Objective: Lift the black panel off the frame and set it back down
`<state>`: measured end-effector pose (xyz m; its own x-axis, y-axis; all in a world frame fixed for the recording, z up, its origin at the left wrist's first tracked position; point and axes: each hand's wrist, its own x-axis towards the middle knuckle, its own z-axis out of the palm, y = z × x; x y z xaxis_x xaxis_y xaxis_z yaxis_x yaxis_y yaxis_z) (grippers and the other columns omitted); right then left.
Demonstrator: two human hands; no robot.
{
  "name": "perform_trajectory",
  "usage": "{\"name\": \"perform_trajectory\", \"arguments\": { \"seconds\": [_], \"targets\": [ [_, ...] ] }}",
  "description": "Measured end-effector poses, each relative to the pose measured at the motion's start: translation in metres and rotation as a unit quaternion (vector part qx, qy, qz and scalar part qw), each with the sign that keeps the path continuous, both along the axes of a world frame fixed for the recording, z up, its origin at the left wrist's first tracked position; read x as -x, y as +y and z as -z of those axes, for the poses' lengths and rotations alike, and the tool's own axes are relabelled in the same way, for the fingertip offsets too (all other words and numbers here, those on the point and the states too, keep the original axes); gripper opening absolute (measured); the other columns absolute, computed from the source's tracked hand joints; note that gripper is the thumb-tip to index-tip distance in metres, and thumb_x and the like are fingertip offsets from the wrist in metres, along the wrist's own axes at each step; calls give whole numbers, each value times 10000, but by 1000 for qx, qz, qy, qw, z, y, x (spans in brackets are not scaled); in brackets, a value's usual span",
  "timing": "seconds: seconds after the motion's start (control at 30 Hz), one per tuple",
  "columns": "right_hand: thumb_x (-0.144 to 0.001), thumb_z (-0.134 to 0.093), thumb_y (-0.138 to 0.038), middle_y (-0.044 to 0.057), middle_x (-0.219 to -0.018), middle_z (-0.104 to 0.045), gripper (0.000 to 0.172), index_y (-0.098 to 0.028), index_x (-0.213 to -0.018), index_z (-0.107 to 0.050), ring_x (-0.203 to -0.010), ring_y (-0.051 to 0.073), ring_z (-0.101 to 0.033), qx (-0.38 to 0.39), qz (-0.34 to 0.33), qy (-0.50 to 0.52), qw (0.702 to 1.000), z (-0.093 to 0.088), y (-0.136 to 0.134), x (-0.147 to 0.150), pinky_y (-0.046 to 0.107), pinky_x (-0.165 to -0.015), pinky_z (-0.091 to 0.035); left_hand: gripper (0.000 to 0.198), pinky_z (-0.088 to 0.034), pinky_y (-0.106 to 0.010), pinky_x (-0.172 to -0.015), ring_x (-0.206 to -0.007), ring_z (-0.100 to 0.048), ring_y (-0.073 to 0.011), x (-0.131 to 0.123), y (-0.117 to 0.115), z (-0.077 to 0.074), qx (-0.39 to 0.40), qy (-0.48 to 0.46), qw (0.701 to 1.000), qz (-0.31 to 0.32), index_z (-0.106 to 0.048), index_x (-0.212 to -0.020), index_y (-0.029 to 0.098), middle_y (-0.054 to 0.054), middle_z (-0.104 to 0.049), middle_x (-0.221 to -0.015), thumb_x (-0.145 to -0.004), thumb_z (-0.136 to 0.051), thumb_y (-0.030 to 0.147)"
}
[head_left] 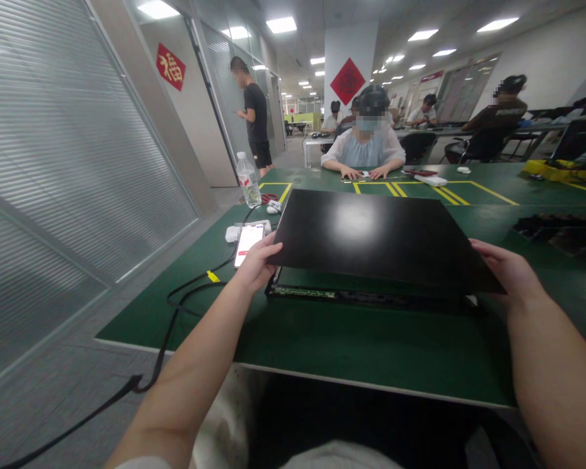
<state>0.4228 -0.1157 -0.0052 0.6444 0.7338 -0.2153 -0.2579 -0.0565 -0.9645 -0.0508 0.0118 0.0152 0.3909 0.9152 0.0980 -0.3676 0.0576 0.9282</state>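
Observation:
A flat black screen panel (371, 241) is held up at a tilt, its near edge raised off the table, with a ceiling light mirrored in its glossy face. My left hand (261, 260) grips its left edge, thumb on top. At the right edge, my right hand (508, 270) is closed around the near corner, its fingers partly hidden by the panel. Below the panel lies a black frame (371, 299) with a strip of green circuit board (307, 293) along its near side. The rest of the frame is covered by the panel.
On the green table (361, 352), a lit phone (249, 244), white adapters, a black cable (176, 306) and a water bottle (248, 179) stand at the left. Dark parts (561, 231) lie at the right. Across the table sits a person (366, 143).

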Motion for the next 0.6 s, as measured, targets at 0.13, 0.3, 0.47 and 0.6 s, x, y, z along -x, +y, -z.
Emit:
{"name": "perform_trajectory", "arguments": {
  "seconds": [0.13, 0.3, 0.47, 0.6],
  "targets": [
    [-677, -683, -251, 72, -774, -754, 166, -240, -842, -706, -681, 283, -725, 8, -1, 90, 996, -17, -12, 9, 461, -675, -635, 477, -602, -264, -674, -869, -770, -234, 2, 1, -2, 26, 2, 1000, -9, -776, -1185, 144, -86, -821, -991, -712, -801, 197],
    [-608, -633, -170, 70, -777, -756, 255, -216, -850, -698, -624, 243, -700, -42, 16, 122, 992, -23, -10, 24, 417, -633, -626, 312, -595, -261, -665, -778, -735, -185, 0, 2, 1, 56, 6, 997, -49, -788, -1053, 168, -61, -802, -924, -757, -804, 265],
    [-543, -576, -146, 62, -848, -760, 398, -207, -913, -707, -720, 259, -726, -141, 75, 155, 975, -30, -10, 35, 470, -754, -655, 439, -598, -371, -924, -1089, -737, -301, -1, 7, 11, 4, 122, 992, -36, -814, -1054, 170, -107, -812, -1073, -730, -869, 461],
    [-531, -555, -125, 49, -893, -737, 379, -199, -885, -669, -741, 218, -708, -202, 123, 165, 958, -29, -7, 36, 385, -681, -644, 430, -529, -458, -1076, -1215, -685, -357, 4, 15, 20, -57, 267, 957, -96, -823, -1029, 203, -112, -806, -1130, -753, -814, 532]
  ]
}}
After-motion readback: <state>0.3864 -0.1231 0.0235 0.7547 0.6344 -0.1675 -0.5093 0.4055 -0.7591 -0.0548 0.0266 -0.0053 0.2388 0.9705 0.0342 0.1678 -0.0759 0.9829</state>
